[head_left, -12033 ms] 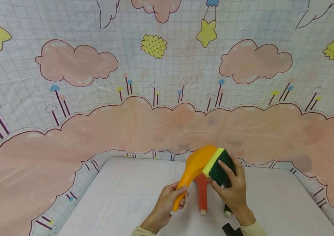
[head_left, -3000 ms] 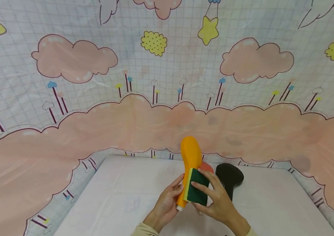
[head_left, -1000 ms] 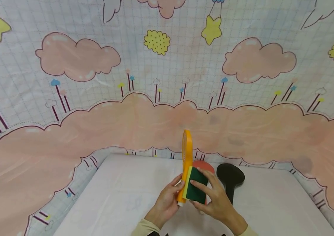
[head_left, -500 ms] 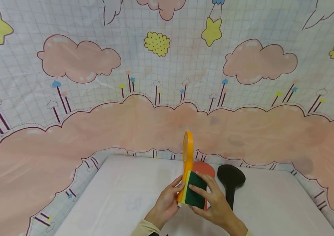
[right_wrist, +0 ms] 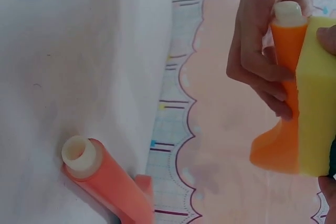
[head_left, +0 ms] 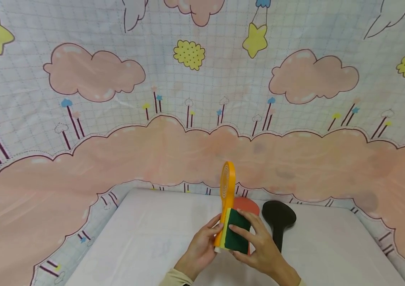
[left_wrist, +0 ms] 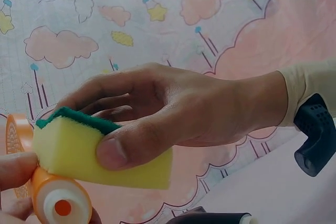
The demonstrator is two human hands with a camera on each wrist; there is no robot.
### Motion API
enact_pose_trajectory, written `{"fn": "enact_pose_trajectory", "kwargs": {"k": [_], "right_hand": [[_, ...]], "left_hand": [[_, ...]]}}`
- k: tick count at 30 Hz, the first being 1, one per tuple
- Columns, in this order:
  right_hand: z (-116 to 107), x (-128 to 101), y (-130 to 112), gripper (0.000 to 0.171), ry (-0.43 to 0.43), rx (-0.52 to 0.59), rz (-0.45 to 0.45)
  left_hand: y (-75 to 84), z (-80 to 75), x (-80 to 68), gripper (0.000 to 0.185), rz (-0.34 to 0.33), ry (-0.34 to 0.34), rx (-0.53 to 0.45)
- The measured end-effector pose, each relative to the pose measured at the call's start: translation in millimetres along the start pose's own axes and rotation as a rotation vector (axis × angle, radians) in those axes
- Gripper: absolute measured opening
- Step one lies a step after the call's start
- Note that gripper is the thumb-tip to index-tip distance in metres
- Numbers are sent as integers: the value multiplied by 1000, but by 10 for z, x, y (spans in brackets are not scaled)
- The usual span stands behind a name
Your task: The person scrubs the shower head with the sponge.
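My left hand grips an orange handheld shower head by its handle. It stands nearly upright, turned edge-on, its round spray face toward the left. My right hand holds a yellow sponge with a green scouring side. Its yellow side lies against the handle. In the left wrist view, the right thumb presses the yellow foam above the hollow white handle end. The right wrist view has the left fingers wrapped round the handle, beside the sponge.
A red shower head lies on the white table behind the sponge, partly hidden. To its right lies a black shower head. A patterned cloth stands behind the table.
Twelve seconds ago the sponge was at the shower head's broad end; now it is along the handle. The shower head has been turned edge-on. Lately the sponge slid slightly down the handle.
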State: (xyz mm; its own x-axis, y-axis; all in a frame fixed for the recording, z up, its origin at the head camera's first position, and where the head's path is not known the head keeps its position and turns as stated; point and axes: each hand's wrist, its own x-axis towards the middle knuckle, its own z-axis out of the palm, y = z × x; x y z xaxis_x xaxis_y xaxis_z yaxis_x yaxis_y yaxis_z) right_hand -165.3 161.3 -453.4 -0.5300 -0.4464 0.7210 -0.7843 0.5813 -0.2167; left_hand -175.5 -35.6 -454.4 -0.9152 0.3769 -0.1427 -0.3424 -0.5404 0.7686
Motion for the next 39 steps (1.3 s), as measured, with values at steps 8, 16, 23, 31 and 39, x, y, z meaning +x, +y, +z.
{"fn": "enact_pose_trajectory", "kwargs": {"k": [8, 16, 23, 31, 39], "right_hand": [[-22, 3, 40, 60, 6, -17, -4], [-50, 30, 69, 56, 21, -30, 4], [-86, 35, 90, 58, 28, -37, 19], [-70, 18, 61, 60, 9, -32, 46], [-11, -9, 64, 57, 49, -11, 8]], "left_hand": [[-14, 19, -1, 57, -35, 20, -13], [-19, 46, -15, 55, -23, 21, -9], [-25, 65, -32, 58, -41, 10, -15], [-28, 60, -39, 56, -46, 15, -36], [-42, 32, -21, 55, -15, 17, -25]]}}
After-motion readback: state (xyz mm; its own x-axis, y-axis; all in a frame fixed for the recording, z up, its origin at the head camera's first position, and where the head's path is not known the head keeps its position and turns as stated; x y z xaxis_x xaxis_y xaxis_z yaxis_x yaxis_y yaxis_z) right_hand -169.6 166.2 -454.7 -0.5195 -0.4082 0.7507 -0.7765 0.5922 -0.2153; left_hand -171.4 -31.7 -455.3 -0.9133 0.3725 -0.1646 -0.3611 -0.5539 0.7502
